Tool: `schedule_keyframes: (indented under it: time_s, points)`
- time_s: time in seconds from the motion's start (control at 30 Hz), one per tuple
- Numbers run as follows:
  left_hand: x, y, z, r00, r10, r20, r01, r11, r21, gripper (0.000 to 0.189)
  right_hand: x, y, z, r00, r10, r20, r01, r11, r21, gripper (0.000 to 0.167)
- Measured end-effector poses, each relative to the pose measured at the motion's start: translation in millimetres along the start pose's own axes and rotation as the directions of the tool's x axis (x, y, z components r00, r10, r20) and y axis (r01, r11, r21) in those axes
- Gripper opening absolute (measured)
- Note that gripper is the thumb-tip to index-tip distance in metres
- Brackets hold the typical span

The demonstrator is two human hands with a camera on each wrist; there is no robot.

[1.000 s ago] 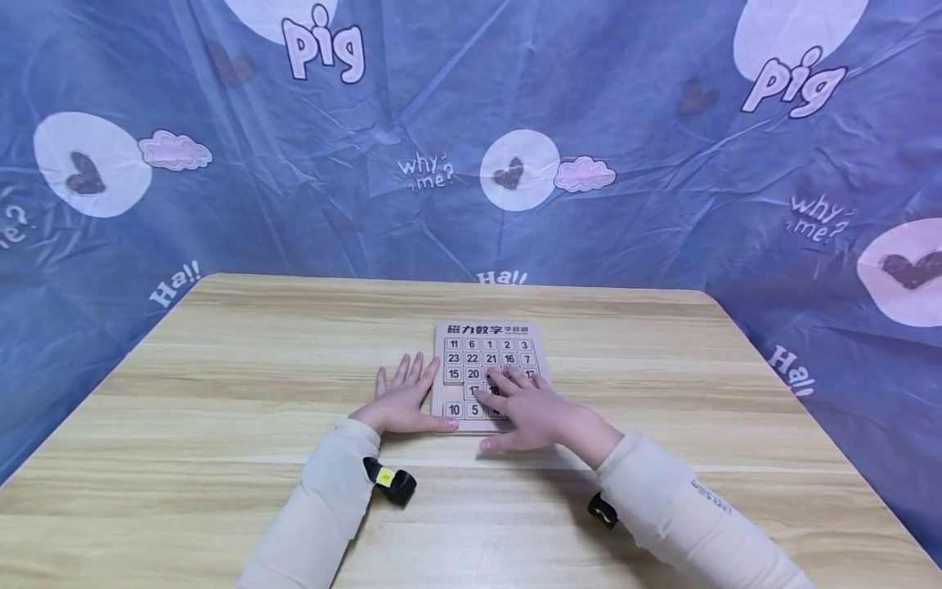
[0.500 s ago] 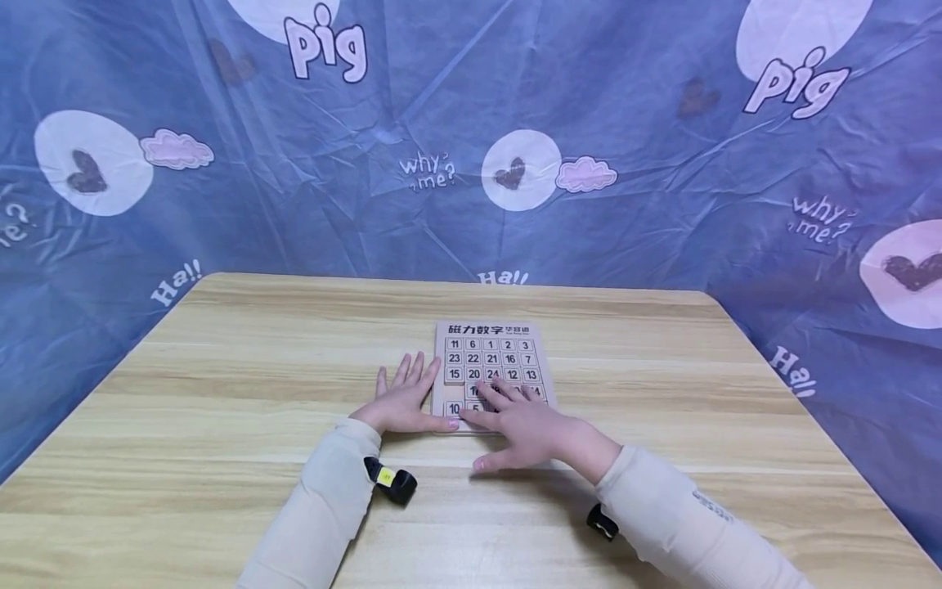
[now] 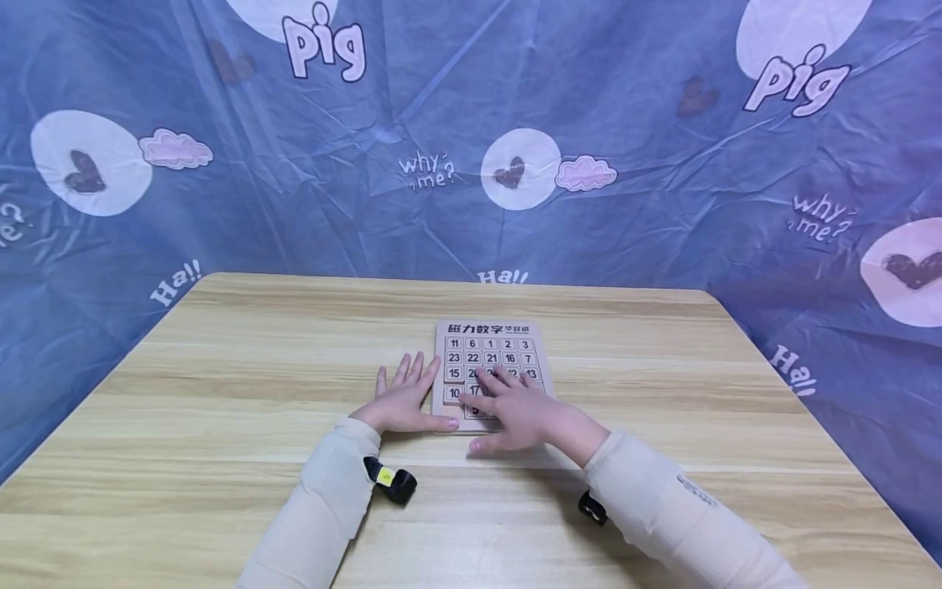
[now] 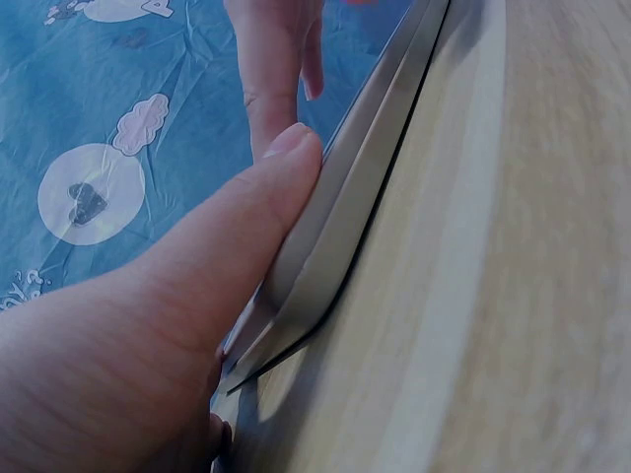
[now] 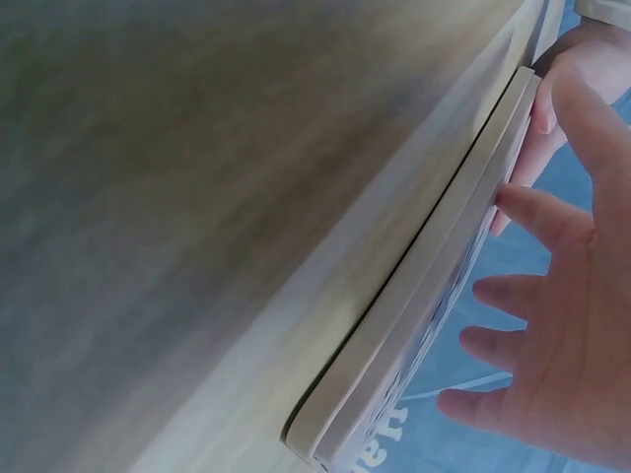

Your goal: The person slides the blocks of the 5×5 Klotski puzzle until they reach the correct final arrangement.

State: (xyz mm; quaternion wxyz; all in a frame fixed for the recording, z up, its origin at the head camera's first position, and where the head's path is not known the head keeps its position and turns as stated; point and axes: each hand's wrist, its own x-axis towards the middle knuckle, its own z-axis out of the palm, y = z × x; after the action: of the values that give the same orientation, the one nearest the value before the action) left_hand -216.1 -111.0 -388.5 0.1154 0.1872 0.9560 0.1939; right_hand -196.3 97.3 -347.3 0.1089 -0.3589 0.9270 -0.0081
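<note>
A square sliding number puzzle [image 3: 486,330] lies on the table, with rows of numbered tiles under printed characters. My left hand [image 3: 403,407] rests at its left side, fingers spread, thumb [image 4: 261,182] lying on the near left edge. Over the lower right tiles spreads my right hand [image 3: 518,415], hiding several of them. Its index fingertip touches the number 10 tile [image 3: 454,393] in the left column, fourth row. Below that tile, the bottom left corner shows bare. In the right wrist view the index finger [image 5: 527,210] meets the puzzle's face while the other fingers stay raised.
The wooden table [image 3: 221,425] extends around the puzzle on all sides. Behind it hangs a blue printed cloth [image 3: 368,204]. Each wrist carries a small black camera, such as the left one [image 3: 400,486].
The number 10 tile has slid up one place from the bottom left corner. My right hand first dropped toward the near edge, then moved back up with the tile. The left hand stays put.
</note>
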Motion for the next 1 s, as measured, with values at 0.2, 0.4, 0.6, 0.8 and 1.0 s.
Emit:
schedule_keyframes:
  time_s: [0.2, 0.4, 0.6, 0.8, 1.0]
  points:
    - [0.2, -1.0, 0.0, 1.0, 0.001, -0.005, -0.001, 1.0, 0.005, 0.106, 3.5, 0, -2, 0.999, 0.031, 0.005, -0.031, 0.999, -0.011, 0.072]
    - [-0.6, -1.2, 0.0, 1.0, 0.009, -0.004, -0.009, 1.0, -0.008, 0.107, -0.7, 4, 2, 1.0, 0.001, -0.03, -0.001, 1.0, 0.004, 0.075]
    - [-0.7, -0.1, -0.7, 1.0, 0.004, -0.007, -0.005, 1.0, -0.01, 0.106, -23.3, 19, 3, 0.996, -0.016, -0.091, 0.018, 0.999, 0.031, 0.072]
    - [-0.7, 0.5, -0.8, 1.0, 0.002, -0.004, -0.002, 1.0, -0.01, 0.107, -55.4, 40, 6, 0.991, -0.005, -0.134, 0.012, 0.998, 0.054, 0.071]
    - [-0.2, -0.3, -0.5, 1.0, 0.001, -0.001, -0.001, 1.0, -0.016, 0.107, -74.2, 53, 10, 0.988, 0.025, -0.15, -0.014, 0.997, 0.071, 0.072]
